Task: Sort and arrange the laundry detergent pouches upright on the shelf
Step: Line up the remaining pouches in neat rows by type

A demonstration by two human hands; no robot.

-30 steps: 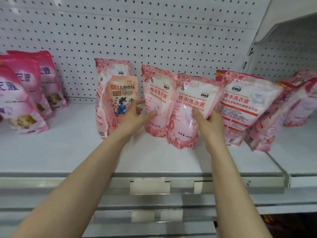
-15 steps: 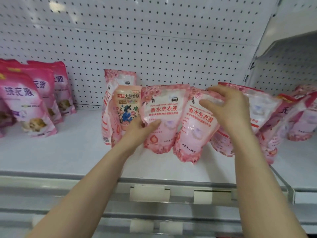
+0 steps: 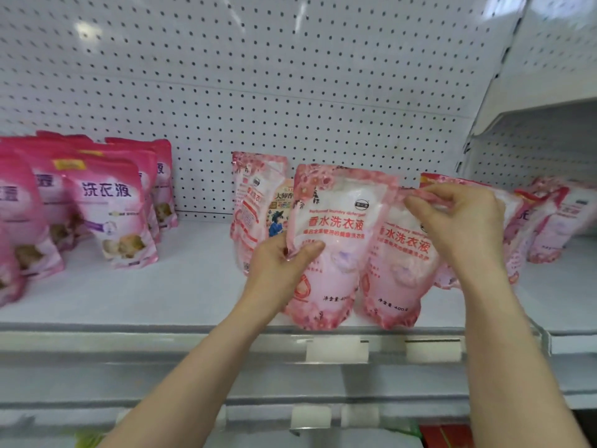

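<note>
Front pouch point(image 3: 336, 240): pale pink, upright, label to the camera, its base at the front lip of the white shelf point(image 3: 161, 295).
Left hand point(image 3: 277, 270): clamped on the front pouch's lower left edge, thumb across the face, fingers hidden behind.
Second pouch point(image 3: 397, 273): same design, touching the front pouch's right side and partly tucked behind it, tilted slightly.
Right hand point(image 3: 458, 227): fingers curled, pinching the second pouch's top seal, up and right of the front pouch.
Behind the front pouch, left: a taller floral pouch point(image 3: 255, 195) and a small yellow pouch point(image 3: 282, 205), both standing.
Far left of the front pouch: dark pink pouches point(image 3: 109, 208) upright in rows, well apart.
Far right of the front pouch: leaning pouches point(image 3: 555, 221), overlapping.
Behind the front pouch: white pegboard point(image 3: 258, 92).
</note>
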